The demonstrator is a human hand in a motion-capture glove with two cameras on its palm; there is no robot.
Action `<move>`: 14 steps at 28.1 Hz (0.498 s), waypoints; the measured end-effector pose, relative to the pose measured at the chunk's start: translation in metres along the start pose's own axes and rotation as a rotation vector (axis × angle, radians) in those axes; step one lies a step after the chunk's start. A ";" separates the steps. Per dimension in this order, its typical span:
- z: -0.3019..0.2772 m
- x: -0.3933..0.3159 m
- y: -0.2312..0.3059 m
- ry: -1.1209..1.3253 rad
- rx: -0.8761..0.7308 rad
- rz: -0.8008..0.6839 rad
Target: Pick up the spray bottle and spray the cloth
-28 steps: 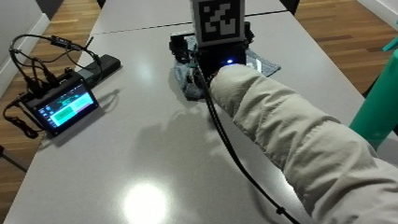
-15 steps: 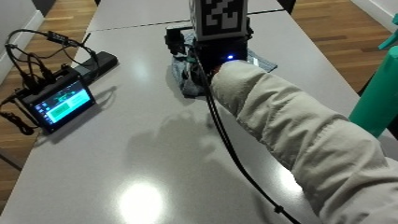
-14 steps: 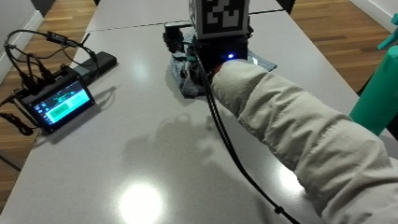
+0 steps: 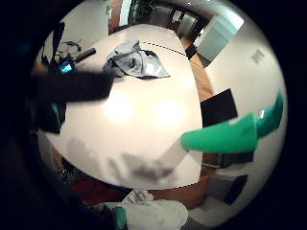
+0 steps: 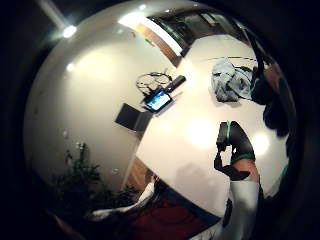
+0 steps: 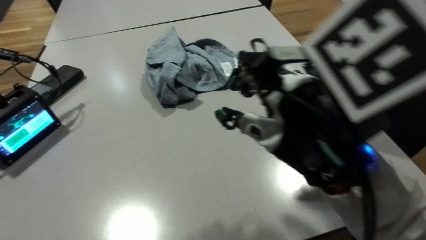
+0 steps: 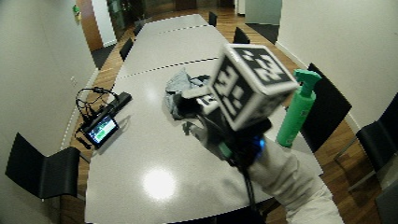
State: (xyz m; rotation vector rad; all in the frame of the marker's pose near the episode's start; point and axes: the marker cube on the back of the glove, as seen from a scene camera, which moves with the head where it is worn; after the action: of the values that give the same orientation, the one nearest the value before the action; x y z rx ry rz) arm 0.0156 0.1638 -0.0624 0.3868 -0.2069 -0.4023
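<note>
Grey crumpled cloth [image 6: 188, 64] on glossy table [image 6: 133, 165]; green cylindrical spray bottle [image 7: 297, 109] upright; gloved right hand [image 6: 293, 125] grip unclear.

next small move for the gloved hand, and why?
Probably swing the hand sideways toward the bottle and open it for a grip. The green bottle stands upright near the table edge, apart from the hand, untouched. The hand hovers above the table beside the cloth and seems to hold nothing, so spraying can't start yet.

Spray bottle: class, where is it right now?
In the wide outside view the green spray bottle stands upright near the table's right edge, beside the black chair, apart from the grey cloth.
</note>
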 end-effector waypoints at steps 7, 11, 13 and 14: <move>-0.029 0.061 0.072 -0.328 0.353 0.088; -0.022 0.112 0.079 -0.611 0.637 0.335; -0.016 0.137 0.075 -0.658 0.709 0.433; -0.012 0.147 0.071 -0.684 0.717 0.475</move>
State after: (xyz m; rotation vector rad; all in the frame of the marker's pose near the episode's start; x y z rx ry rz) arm 0.1755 0.1665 -0.0272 0.8721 -1.1058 0.0428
